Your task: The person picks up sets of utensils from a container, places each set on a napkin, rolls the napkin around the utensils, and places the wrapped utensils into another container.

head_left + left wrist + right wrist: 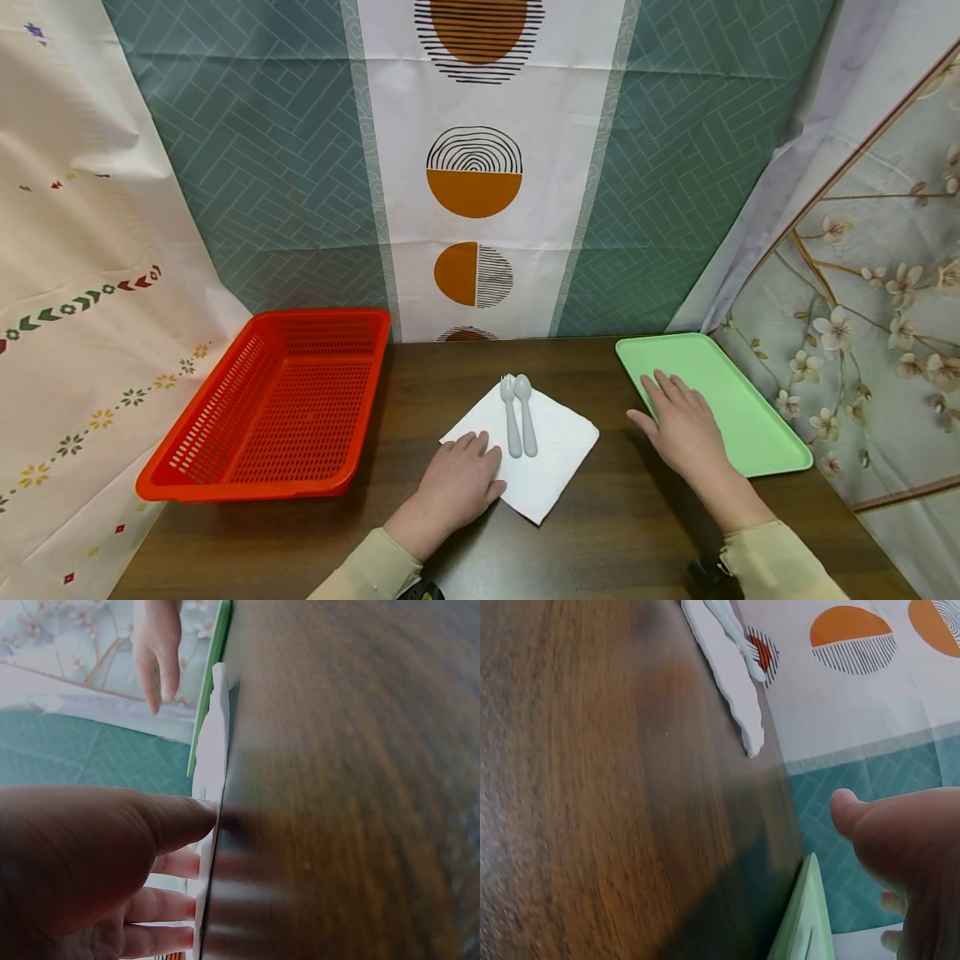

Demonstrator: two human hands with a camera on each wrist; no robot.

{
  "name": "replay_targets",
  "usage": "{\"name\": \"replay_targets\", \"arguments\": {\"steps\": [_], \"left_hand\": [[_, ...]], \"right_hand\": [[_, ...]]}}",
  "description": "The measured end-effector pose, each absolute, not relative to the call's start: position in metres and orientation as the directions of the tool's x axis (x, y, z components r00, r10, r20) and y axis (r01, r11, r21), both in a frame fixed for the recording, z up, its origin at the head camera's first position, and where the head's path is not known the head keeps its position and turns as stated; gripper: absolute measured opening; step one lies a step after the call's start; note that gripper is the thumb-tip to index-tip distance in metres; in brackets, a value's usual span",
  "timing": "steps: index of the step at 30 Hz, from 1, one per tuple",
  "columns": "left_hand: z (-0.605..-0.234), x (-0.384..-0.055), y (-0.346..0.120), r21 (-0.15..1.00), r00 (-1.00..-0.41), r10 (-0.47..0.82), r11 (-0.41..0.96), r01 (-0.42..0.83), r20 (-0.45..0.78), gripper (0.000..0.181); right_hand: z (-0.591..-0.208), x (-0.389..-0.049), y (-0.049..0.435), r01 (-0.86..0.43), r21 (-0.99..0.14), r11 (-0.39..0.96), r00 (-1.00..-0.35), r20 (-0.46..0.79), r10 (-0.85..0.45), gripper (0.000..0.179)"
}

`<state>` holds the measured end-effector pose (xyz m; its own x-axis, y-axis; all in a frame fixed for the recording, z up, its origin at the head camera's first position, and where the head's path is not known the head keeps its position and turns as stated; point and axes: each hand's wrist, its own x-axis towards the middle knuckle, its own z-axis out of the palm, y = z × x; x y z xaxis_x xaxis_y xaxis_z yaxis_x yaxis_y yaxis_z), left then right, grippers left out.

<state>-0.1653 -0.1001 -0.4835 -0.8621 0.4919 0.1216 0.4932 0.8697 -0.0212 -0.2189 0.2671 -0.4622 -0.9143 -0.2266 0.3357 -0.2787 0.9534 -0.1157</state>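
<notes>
A white napkin [551, 454] lies on the table with a grey fork [512, 425] and a grey spoon [527, 421] side by side on it. My left hand [459, 483] rests on the napkin's left edge; in the left wrist view the thumb [180, 821] and extended fingers touch the napkin [214, 742]. On the right, my right hand [684, 425] is held over the left side of a light green tray [750, 421], fingers extended and holding nothing. The right wrist view shows its thumb [849, 810] raised above the tray's edge [806, 907].
A red perforated plastic basket [296, 417] stands on the left of the dark wooden table [585, 533]. Behind the table hangs a patterned cloth [300, 167], with a floral cloth [862, 333] on the right side.
</notes>
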Motion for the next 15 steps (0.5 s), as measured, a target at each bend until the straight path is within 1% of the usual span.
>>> {"name": "replay_targets", "arguments": {"steps": [9, 15], "left_hand": [[-0.484, -0.165, -0.100, -0.021, -0.859, 0.495, 0.868, 0.497, 0.128, 0.043], [-0.484, -0.164, -0.101, -0.027, -0.851, 0.501, 0.864, 0.503, 0.156, 0.042]], "right_hand": [[-0.466, -0.222, 0.278, -0.260, -0.104, 0.960, -0.919, 0.332, -0.213, 0.066], [-0.468, -0.222, 0.283, -0.252, -0.126, 0.959, -0.921, 0.334, -0.198, 0.067]]}}
